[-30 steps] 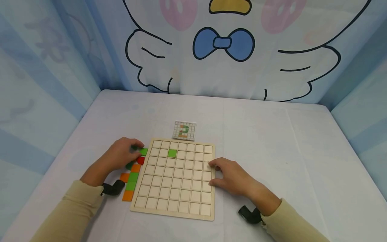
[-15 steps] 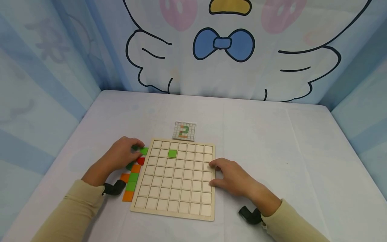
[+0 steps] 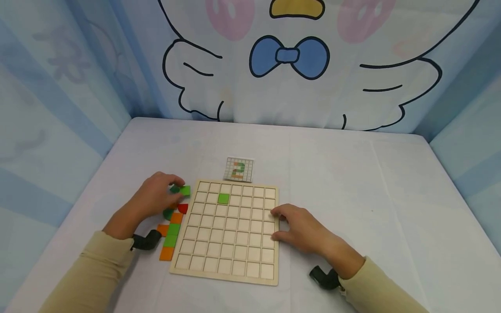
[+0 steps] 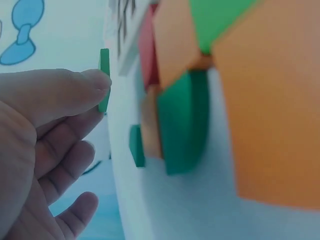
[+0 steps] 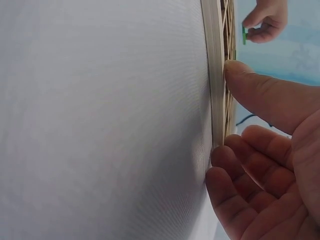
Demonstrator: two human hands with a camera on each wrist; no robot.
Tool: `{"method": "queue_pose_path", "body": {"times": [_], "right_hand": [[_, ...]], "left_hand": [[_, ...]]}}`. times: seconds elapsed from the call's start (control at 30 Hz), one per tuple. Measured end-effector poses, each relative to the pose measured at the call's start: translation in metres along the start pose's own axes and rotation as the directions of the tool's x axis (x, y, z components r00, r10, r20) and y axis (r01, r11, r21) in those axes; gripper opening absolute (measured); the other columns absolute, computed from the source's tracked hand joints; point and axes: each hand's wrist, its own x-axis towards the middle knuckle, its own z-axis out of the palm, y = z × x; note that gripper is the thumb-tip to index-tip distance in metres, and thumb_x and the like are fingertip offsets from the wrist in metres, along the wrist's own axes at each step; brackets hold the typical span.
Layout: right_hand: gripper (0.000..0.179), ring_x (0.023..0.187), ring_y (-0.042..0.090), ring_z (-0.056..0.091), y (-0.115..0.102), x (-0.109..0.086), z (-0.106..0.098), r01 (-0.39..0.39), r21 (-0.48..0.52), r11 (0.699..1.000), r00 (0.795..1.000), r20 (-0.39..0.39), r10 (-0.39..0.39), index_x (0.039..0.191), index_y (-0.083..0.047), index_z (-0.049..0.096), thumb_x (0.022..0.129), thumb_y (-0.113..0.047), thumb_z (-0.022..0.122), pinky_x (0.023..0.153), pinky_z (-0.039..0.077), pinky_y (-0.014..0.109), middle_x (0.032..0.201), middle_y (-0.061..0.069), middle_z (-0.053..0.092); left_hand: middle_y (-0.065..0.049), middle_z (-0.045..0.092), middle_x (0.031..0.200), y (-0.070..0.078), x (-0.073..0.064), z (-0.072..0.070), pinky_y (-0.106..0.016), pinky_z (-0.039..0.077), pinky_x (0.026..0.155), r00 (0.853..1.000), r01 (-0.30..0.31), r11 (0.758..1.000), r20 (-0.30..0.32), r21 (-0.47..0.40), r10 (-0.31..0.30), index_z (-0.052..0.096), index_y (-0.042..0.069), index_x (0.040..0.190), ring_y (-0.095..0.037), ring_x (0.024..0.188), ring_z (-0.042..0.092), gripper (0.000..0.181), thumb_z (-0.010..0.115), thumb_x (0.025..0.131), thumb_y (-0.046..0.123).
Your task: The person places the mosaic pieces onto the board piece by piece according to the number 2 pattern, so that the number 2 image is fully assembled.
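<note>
My left hand (image 3: 154, 196) pinches a green square tile (image 4: 104, 75) between thumb and fingertips. In the left wrist view the tile stands on edge, lifted off the table. Below that hand, several loose tiles lie along the left side of a wooden grid board (image 3: 219, 237): a red rounded tile (image 3: 182, 208), orange tiles (image 3: 166, 253), light green tiles (image 3: 170, 241) and dark green curved tiles (image 4: 185, 125). One green tile (image 3: 223, 198) sits in a cell near the board's top. At the board's right edge my right hand (image 3: 301, 228) rests its thumb and fingertips against the rim.
A small pattern card (image 3: 238, 169) with an orange and green figure lies just beyond the board. White cloth covers the table (image 3: 352, 182). A printed curtain (image 3: 289, 100) hangs behind it, with more curtains at both sides.
My left hand has raised the green square tile slightly, up and away from the board's left edge. The right hand and the board have stayed in place.
</note>
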Motion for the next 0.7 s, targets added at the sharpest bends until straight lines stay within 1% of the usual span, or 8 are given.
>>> {"method": "queue_pose_path", "body": {"times": [0.1,0.2,0.27,0.37,0.5,0.6,0.7], "right_hand": [[0.052,0.109,0.024,0.06,0.001,0.0,0.0,0.0,0.003,1.0,1.0,-0.001,0.0,0.128,-0.001,0.06,0.085,-0.019,0.081,0.094,0.048,0.044,0.125,0.008,0.062],[0.052,0.109,0.024,0.06,0.001,0.0,0.0,0.0,0.006,1.0,1.0,0.001,0.0,0.129,0.0,0.059,0.085,-0.019,0.081,0.094,0.048,0.045,0.125,0.008,0.062],[0.052,0.11,0.024,0.06,0.001,0.0,0.0,-0.002,0.009,1.0,1.0,0.001,0.002,0.129,0.0,0.059,0.085,-0.019,0.081,0.094,0.048,0.045,0.125,0.008,0.062],[0.053,0.11,0.024,0.06,0.0,0.0,0.0,-0.006,0.011,1.0,1.0,0.001,0.006,0.129,0.0,0.059,0.085,-0.02,0.082,0.094,0.048,0.045,0.125,0.008,0.062],[0.053,0.11,0.024,0.06,0.0,0.0,0.0,-0.015,0.011,1.0,1.0,0.002,0.015,0.129,-0.001,0.059,0.085,-0.02,0.081,0.094,0.048,0.045,0.125,0.008,0.062],[0.052,0.11,0.025,0.06,0.0,0.0,0.0,-0.018,0.008,1.0,1.0,0.001,0.018,0.129,0.0,0.059,0.085,-0.019,0.081,0.094,0.048,0.045,0.125,0.008,0.062],[0.052,0.11,0.024,0.06,0.0,0.0,0.0,-0.018,0.005,1.0,1.0,-0.001,0.018,0.129,0.0,0.059,0.085,-0.019,0.081,0.094,0.048,0.045,0.125,0.008,0.062]], "left_hand": [[-0.019,0.06,0.121,0.006,0.0,-0.002,-0.054,0.045,0.097,1.0,-0.019,0.999,0.009,-0.031,0.02,0.067,0.002,0.121,-0.036,0.111,0.052,0.032,0.07,0.094,0.018],[-0.02,0.06,0.125,0.014,0.0,-0.002,-0.056,0.044,0.099,0.999,-0.038,0.997,0.025,-0.071,0.04,0.067,0.002,0.122,-0.037,0.116,0.051,0.031,0.069,0.095,0.018],[-0.02,0.059,0.127,0.02,0.0,-0.001,-0.056,0.044,0.099,0.998,-0.053,0.994,0.034,-0.094,0.057,0.067,0.002,0.122,-0.037,0.117,0.051,0.031,0.069,0.095,0.017],[-0.018,0.061,0.128,0.029,0.002,0.001,-0.052,0.047,0.096,0.996,-0.074,0.99,0.046,-0.123,0.08,0.066,0.002,0.122,-0.035,0.114,0.053,0.031,0.07,0.094,0.014],[-0.015,0.064,0.126,0.04,0.005,0.005,-0.049,0.048,0.096,0.991,-0.115,0.985,0.05,-0.126,0.122,0.065,0.001,0.123,-0.033,0.115,0.056,0.031,0.071,0.094,0.012],[-0.014,0.064,0.125,0.046,0.007,0.008,-0.05,0.046,0.099,0.985,-0.16,0.979,0.051,-0.125,0.167,0.065,0.001,0.124,-0.034,0.122,0.055,0.032,0.071,0.094,0.012],[-0.013,0.065,0.124,0.053,0.009,0.011,-0.049,0.047,0.098,0.976,-0.203,0.97,0.053,-0.131,0.211,0.065,0.001,0.123,-0.034,0.122,0.056,0.031,0.071,0.094,0.01]]}}
